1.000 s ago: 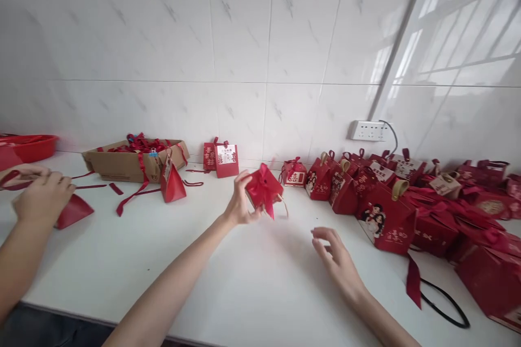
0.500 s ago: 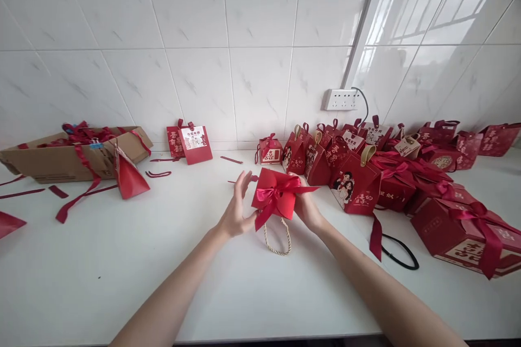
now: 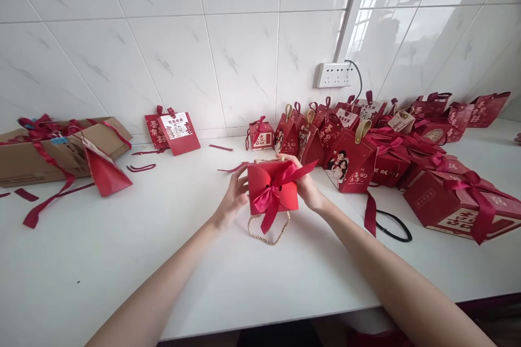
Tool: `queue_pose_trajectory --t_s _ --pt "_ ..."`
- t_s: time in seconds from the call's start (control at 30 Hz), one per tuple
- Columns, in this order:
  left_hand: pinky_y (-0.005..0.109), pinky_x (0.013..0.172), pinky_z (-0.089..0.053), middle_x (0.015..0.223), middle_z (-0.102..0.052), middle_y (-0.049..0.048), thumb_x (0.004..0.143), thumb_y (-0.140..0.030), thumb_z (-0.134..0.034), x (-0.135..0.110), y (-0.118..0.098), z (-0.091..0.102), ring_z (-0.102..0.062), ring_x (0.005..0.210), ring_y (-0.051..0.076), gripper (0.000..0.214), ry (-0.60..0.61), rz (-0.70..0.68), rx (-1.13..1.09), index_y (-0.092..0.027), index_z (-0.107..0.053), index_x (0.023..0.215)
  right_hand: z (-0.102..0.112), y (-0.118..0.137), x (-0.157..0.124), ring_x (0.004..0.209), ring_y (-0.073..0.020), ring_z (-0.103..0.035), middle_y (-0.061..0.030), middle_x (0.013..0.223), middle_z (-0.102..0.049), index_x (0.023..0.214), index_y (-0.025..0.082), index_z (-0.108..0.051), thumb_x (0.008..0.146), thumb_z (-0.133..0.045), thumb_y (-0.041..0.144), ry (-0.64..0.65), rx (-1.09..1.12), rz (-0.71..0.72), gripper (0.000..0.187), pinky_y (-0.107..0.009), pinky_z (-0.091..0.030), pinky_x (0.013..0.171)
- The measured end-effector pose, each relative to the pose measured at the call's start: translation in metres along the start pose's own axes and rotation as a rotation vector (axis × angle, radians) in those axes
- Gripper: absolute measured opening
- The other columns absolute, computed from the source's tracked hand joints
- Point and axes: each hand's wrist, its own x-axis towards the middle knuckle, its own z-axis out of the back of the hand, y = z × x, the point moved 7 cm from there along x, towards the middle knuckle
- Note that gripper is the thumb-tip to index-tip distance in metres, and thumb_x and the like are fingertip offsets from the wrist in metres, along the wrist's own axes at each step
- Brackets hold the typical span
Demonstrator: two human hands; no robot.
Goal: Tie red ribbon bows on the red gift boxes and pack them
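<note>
Between my two hands is a small red gift box (image 3: 260, 176) with a red ribbon bow tied across its top. My left hand (image 3: 234, 198) is closed on the box's left side, thumb toward me. On the opposite side my right hand (image 3: 308, 190) grips the box, its fingers partly behind the bow's long tail. A twisted gold cord handle (image 3: 269, 241) hangs from the near side, and a bit of matching cord shows at the far edge. The box's lower walls are mostly out of sight beneath its top.
Several red gift boxes (image 3: 350, 165) crowd the right side, with a black cord loop (image 3: 401, 233) before them. At left stand a cardboard box (image 3: 24, 168) of ribbons and a red pyramid-shaped box (image 3: 108, 173). Two flat red bags (image 3: 181, 143) lean on the tiled wall.
The gift box has turned, so its top with the bow faces me more squarely. Both hands remain on its sides. The view has tilted down and shifted right.
</note>
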Motion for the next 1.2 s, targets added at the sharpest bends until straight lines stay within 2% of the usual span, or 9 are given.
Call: queue_pose_trajectory --t_s 0.1,0.17,0.3,0.37,0.47,0.53,0.73,0.93,1.2 --pt "0.041 0.092 -0.047 0.129 -0.046 0.0142 0.063 -0.056 -0.07 0.001 0.004 0.01 -0.052 0.115 0.029 0.098 -0.156 0.091 0.084 -0.024 -0.017 0.14 -0.006 0.002 -0.001 0.121 -0.0267 -0.048 -0.0093 0.131 -0.049 0.129 0.024 -0.039 0.083 -0.042 0.057 0.006 -0.074 -0.049 0.057 -0.042 -0.044 0.096" --pt "0.04 0.09 -0.048 0.124 -0.047 0.0128 0.064 -0.051 -0.069 0.001 0.003 0.017 -0.054 0.111 0.027 0.098 -0.25 0.11 0.157 -0.024 -0.013 0.14 -0.002 0.004 -0.001 0.127 -0.0263 -0.042 -0.0098 0.136 -0.044 0.132 0.025 -0.036 0.085 -0.046 0.051 -0.072 -0.144 -0.026 0.055 -0.043 -0.042 0.099" --pt "0.037 0.085 -0.049 0.118 -0.049 0.0105 0.065 -0.045 -0.067 0.001 -0.001 0.031 -0.055 0.106 0.024 0.089 -0.403 0.095 0.261 -0.025 -0.02 0.137 0.006 0.018 -0.002 0.124 -0.0246 -0.043 -0.0105 0.134 -0.043 0.132 0.027 -0.034 0.08 -0.058 0.034 -0.19 -0.369 0.195 0.058 -0.043 -0.045 0.095" --pt "0.036 0.083 -0.05 0.118 -0.05 0.0106 0.065 -0.044 -0.066 0.002 -0.003 0.035 -0.055 0.106 0.024 0.085 -0.432 0.075 0.271 -0.023 -0.023 0.135 0.007 0.025 -0.003 0.116 -0.0235 -0.049 -0.0104 0.126 -0.049 0.127 0.025 -0.041 0.08 -0.058 0.031 -0.206 -0.464 0.265 0.05 -0.041 -0.049 0.089" --pt "0.035 0.082 -0.05 0.116 -0.05 0.01 0.064 -0.045 -0.066 0.003 -0.003 0.035 -0.055 0.106 0.023 0.084 -0.419 0.057 0.285 -0.022 -0.024 0.133 0.006 0.028 -0.003 0.095 -0.0208 -0.059 -0.0071 0.101 -0.061 0.096 0.023 -0.059 0.084 -0.053 0.032 -0.212 -0.598 0.26 0.016 -0.037 -0.052 0.081" --pt "0.035 0.081 -0.05 0.115 -0.051 0.0097 0.065 -0.046 -0.066 0.004 -0.001 0.036 -0.056 0.103 0.023 0.082 -0.421 0.071 0.295 -0.022 -0.025 0.132 0.004 0.026 -0.002 0.084 -0.0198 -0.061 -0.0055 0.087 -0.063 0.079 0.023 -0.06 0.086 -0.051 0.033 -0.202 -0.662 0.231 0.016 -0.037 -0.052 0.079" --pt "0.036 0.08 -0.051 0.114 -0.05 0.0096 0.064 -0.046 -0.064 0.006 0.005 0.042 -0.057 0.101 0.022 0.079 -0.394 0.105 0.279 -0.023 -0.024 0.127 0.004 0.011 0.0 0.076 -0.0173 -0.064 -0.002 0.079 -0.065 0.095 0.022 -0.06 0.08 -0.056 0.034 -0.196 -0.544 0.066 0.02 -0.038 -0.053 0.083" --pt "0.034 0.078 -0.05 0.116 -0.049 0.0098 0.062 -0.045 -0.066 0.008 0.007 0.045 -0.056 0.102 0.022 0.077 -0.382 0.103 0.271 -0.023 -0.025 0.123 0.0 0.007 0.001 0.056 -0.0131 -0.057 -0.0013 0.07 -0.064 0.07 0.019 -0.057 0.076 -0.048 0.027 -0.123 -0.504 -0.13 0.014 -0.032 -0.051 0.067" --pt "0.034 0.08 -0.05 0.12 -0.048 0.0112 0.053 -0.051 -0.074 0.012 0.003 0.041 -0.053 0.109 0.024 0.082 -0.346 0.081 0.235 -0.023 -0.029 0.116 0.012 0.012 0.002 0.072 -0.0171 -0.057 -0.0023 0.072 -0.064 0.068 0.018 -0.059 0.073 -0.049 0.031 -0.188 -0.54 -0.215 0.017 -0.03 -0.044 0.07"
